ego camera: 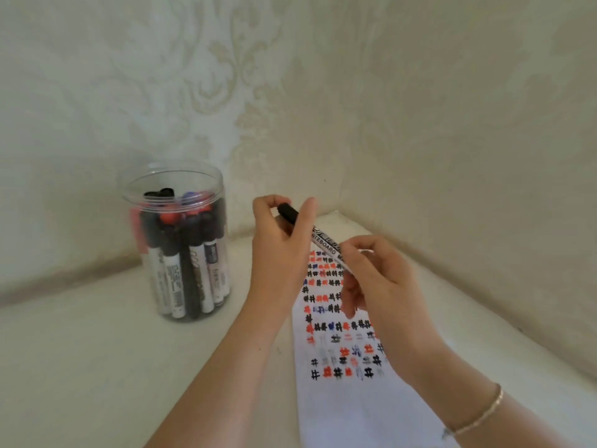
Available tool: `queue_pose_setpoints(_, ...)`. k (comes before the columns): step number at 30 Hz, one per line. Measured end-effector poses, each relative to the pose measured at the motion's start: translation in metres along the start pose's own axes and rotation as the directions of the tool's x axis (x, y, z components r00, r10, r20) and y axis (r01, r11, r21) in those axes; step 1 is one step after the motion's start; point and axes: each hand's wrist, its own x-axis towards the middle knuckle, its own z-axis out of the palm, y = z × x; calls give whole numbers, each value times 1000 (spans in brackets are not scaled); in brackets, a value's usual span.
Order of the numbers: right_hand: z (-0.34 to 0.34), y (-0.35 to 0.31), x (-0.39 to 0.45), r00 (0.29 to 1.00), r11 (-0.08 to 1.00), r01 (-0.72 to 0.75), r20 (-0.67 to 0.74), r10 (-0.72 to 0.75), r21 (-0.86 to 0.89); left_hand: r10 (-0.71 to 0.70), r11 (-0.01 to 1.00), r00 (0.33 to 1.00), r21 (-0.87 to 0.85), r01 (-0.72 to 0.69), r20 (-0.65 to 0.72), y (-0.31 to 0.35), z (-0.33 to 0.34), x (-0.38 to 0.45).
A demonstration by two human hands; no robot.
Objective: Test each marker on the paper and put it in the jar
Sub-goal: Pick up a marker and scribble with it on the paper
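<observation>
A person holds a whiteboard marker (323,245) with both hands above a sheet of paper (342,409) that lies on a pale table (97,367) set into a wall corner. The left hand (281,250) is closed around the marker's black cap end, fingers curled over the tip of the cap; the right hand (381,282) pinches the white barrel at its other end between thumb and fingers. The marker slants from upper left to lower right, and whether the cap is fully seated cannot be told. The paper bears rows of small hash marks in black, red and blue. A clear plastic jar (176,240), open at the top, stands upright on the table to the left of the hands, apart from the paper, and holds many markers standing on end. A thin bracelet (481,415) circles the right wrist.
</observation>
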Motion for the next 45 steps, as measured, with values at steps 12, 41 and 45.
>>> queue_pose_setpoints(12,68,-108,55,899,911,395,253,-357,-116,567,776,817,264,-573,107,124,-77,53)
queue_pose_setpoints(41,146,-97,126,843,805,457,472,-257,-378,-355,270,885,940,-211,300,86,-162,104)
queue_pose_setpoints(45,143,-95,121,720,522,693,515,-464,-498,-374,264,870,936,-233,322,81,-160,107)
